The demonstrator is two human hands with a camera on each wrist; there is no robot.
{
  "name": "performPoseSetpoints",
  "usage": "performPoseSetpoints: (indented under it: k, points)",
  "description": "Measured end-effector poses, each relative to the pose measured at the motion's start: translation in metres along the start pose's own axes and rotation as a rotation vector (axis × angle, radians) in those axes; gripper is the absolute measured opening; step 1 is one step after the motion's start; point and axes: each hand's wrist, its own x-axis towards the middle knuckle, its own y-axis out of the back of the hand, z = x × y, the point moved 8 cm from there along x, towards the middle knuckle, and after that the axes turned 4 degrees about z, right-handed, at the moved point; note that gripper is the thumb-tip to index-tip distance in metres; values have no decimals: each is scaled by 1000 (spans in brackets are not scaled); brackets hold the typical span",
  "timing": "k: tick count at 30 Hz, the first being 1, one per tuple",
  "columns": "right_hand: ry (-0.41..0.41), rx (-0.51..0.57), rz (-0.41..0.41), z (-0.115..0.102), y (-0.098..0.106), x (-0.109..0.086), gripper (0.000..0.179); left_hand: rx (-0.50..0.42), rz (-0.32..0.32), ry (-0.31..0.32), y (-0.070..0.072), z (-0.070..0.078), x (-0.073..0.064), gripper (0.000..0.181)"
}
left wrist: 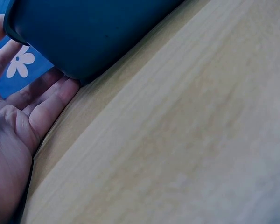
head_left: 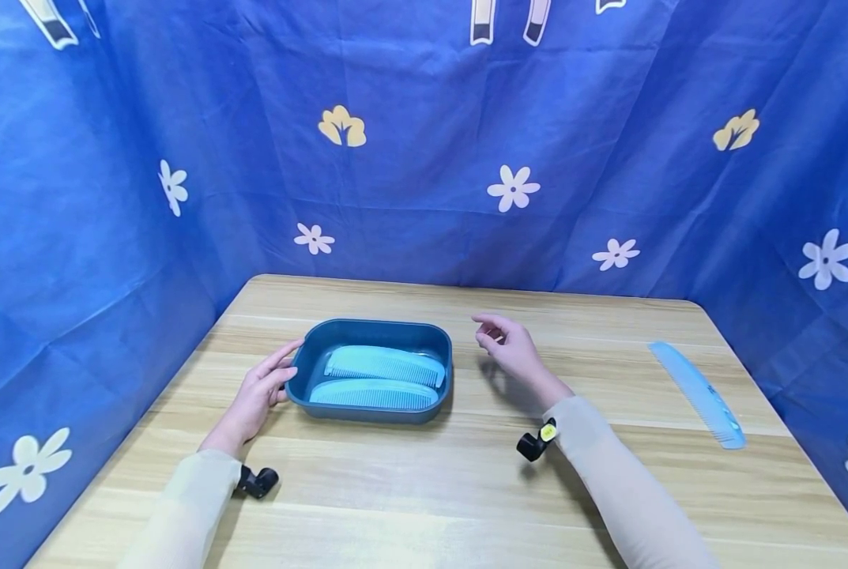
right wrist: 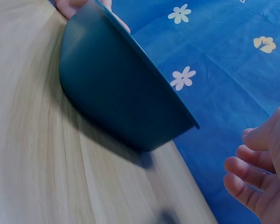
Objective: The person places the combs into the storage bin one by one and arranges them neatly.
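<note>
A dark blue-green rectangular basin [head_left: 370, 413] stands on the wooden table in the head view. Two pale blue combs lie inside it, a rear comb [head_left: 384, 362] and a front comb [head_left: 374, 393], roughly parallel. My left hand [head_left: 256, 391] holds the basin's left end, one fingertip over the rim and other fingers against the outer wall, low by the base in the left wrist view. Right of the basin, my right hand [head_left: 512, 348] hovers above the table with loosely bent fingers and nothing in them. Its fingers [right wrist: 245, 170] stand apart from the basin in the right wrist view.
Another blue comb [head_left: 697, 395] lies slantwise on the right part of the table [head_left: 424, 490]. Blue patterned cloth [head_left: 424, 158] hangs behind the table and along both sides. Each wrist carries a small black camera.
</note>
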Motion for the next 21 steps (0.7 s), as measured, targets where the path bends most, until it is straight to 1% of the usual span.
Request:
performPoseSetpoints:
  k: [10,17,21]
  points:
    - [3,-25,23,9,17,-3,30,0,-5,-9,-1,3,0,51]
    - [-33,-47,39,17,33,-10,31,-6,-15,1,-3,2,1,50]
    - [-29,-44,46,23,42,-12,31,-7,-10,-3,-2,2,0,51]
